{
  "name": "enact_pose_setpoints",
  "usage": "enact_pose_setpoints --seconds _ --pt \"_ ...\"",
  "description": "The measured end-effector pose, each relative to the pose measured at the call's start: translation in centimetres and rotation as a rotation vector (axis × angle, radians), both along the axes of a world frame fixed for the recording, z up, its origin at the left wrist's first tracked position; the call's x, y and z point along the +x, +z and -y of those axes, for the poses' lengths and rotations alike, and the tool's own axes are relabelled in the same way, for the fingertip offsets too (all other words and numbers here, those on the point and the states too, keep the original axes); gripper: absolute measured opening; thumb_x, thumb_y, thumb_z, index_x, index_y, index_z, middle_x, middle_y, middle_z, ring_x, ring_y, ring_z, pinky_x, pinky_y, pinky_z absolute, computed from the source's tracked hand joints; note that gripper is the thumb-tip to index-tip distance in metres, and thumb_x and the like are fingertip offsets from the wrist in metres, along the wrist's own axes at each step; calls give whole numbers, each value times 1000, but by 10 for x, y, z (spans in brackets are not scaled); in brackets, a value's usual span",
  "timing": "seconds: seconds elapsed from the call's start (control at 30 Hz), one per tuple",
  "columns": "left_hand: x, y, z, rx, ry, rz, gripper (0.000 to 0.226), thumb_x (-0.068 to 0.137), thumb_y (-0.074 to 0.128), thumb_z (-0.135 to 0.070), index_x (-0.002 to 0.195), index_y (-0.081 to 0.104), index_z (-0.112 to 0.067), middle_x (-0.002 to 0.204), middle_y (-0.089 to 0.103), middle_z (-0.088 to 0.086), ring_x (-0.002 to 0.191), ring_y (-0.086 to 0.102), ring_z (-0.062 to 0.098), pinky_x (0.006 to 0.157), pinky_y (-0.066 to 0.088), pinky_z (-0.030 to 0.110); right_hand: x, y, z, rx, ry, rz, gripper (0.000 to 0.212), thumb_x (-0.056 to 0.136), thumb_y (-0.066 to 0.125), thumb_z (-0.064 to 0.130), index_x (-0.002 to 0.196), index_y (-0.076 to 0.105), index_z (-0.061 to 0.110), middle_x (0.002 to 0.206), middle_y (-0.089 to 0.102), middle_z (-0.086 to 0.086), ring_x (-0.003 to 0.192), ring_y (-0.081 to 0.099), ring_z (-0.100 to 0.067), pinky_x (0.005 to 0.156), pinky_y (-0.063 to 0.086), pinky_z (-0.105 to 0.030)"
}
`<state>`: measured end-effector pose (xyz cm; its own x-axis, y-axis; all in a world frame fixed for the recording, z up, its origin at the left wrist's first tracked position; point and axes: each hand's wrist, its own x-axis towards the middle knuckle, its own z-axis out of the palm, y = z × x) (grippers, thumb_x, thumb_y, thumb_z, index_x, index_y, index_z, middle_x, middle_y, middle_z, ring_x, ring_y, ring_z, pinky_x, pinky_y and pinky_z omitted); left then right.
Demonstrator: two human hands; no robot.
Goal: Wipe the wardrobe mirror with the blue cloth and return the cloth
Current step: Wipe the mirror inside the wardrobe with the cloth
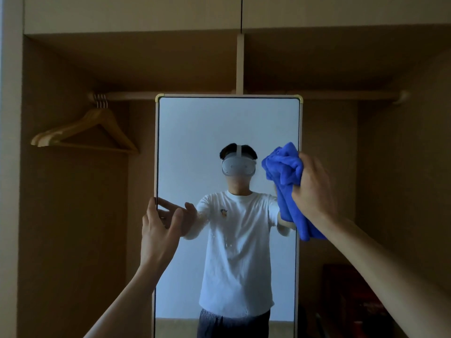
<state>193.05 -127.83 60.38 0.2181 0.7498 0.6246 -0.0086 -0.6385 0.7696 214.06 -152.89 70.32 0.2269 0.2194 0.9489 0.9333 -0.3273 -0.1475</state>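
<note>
A tall mirror [195, 132] with a pale frame stands upright in the open wardrobe, straight ahead. My right hand [313, 189] grips a bunched blue cloth [284, 172] and holds it against the mirror's right edge at mid height; a tail of the cloth hangs down below the hand. My left hand [159, 228] holds the mirror's left edge, thumb on the glass side and fingers round the frame. Some water drops show on the glass near the middle. The mirror reflects a person in a white shirt.
Wooden hangers [97, 132] hang on the wardrobe rail [131, 95] at the upper left. A vertical divider [240, 64] rises behind the mirror's top. Dark items [349, 296] lie low in the right compartment. The wardrobe walls close in on both sides.
</note>
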Motion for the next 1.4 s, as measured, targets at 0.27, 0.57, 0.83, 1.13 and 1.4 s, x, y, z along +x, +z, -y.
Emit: enact_pose_setpoints --seconds 0.27,0.57,0.83,1.13,1.4 --pt "1 2 2 17 13 -4 77 98 54 -52 160 18 -25 156 36 12 129 54 31 95 52 48 -33 20 -8 176 -73 -114 36 91 57 1 128 53 1 119 58 -21 103 57 -33 80 37 -29" --pt "-7 3 -5 62 19 -3 67 97 58 -49 153 29 -25 148 46 10 126 55 30 95 55 55 -38 18 -37 350 70 -201 42 88 57 3 129 53 8 93 43 17 90 38 29 90 25 -25" --pt "-12 3 -14 62 -68 -5 57 99 52 -49 148 30 -30 145 48 4 119 58 26 91 58 52 -82 23 -90 215 -147 -154 31 86 60 14 117 55 14 106 57 -7 89 62 -29 66 45 -35" --pt "-21 0 -30 -40 -252 4 37 102 33 -58 138 35 -51 139 52 -10 121 55 13 101 49 46 -151 14 -181 58 -89 -107 38 90 65 19 125 51 11 113 56 -8 100 61 -28 69 55 -42" --pt "-34 3 -37 -114 -339 52 37 90 13 -76 113 42 -74 111 63 -33 102 59 -13 76 44 18 -187 1 -236 -61 -144 3 42 88 60 18 129 51 8 112 60 -10 101 62 -27 79 55 -39"
